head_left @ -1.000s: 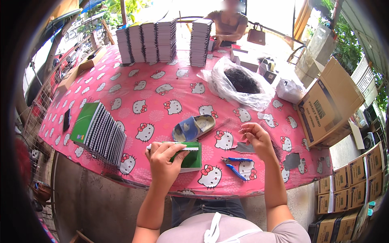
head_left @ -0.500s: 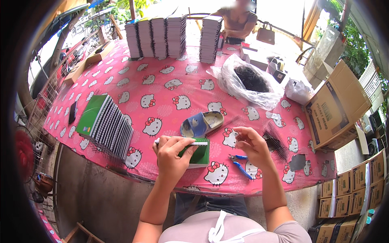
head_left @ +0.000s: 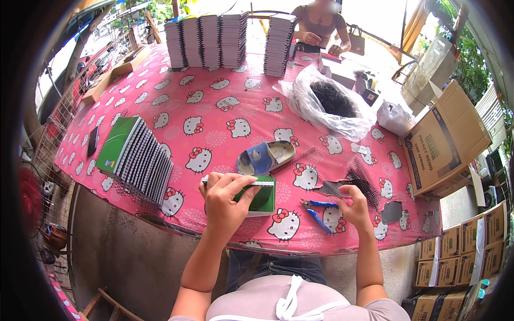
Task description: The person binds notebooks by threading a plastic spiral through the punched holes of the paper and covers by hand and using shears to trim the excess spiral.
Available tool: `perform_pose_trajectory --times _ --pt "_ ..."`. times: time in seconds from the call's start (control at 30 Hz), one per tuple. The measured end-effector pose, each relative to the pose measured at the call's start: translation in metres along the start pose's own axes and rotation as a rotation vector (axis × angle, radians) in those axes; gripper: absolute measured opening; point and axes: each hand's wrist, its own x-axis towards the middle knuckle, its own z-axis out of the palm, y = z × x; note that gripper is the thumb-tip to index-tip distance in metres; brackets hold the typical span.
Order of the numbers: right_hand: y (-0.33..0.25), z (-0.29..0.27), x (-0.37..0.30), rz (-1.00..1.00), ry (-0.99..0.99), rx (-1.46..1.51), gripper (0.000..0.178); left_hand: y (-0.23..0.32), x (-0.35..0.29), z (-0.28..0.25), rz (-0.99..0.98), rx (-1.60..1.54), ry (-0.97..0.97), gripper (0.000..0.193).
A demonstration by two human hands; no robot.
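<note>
A green notebook (head_left: 263,200) is held on the desk (head_left: 209,155) by the left hand (head_left: 222,200), its fingers closed over the far edge. The right hand (head_left: 355,207) has been lowered to the blue-handled cutters (head_left: 320,220) just beside its fingers (whether a grip is taken cannot be told), so the tool is now brought within reach. A blue slipper (head_left: 257,159) is seen just beyond the left fingers; beyond the right, loose dark coils (head_left: 365,184) are spread. Farther off, black coils (head_left: 333,99) are held in a plastic bag (head_left: 301,101).
</note>
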Motion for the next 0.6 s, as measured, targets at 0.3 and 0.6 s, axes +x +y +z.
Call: perform_pose_trajectory --times 0.3,0.6 --pt "-0.024 0.043 0.066 -0.028 0.026 -0.286 0.033 0.02 0.016 0.001 -0.025 -0.028 0.033 0.021" --pt "-0.15 0.029 0.049 -0.268 -0.006 0.32 0.022 0.005 0.009 0.002 -0.012 -0.013 0.021 0.019"
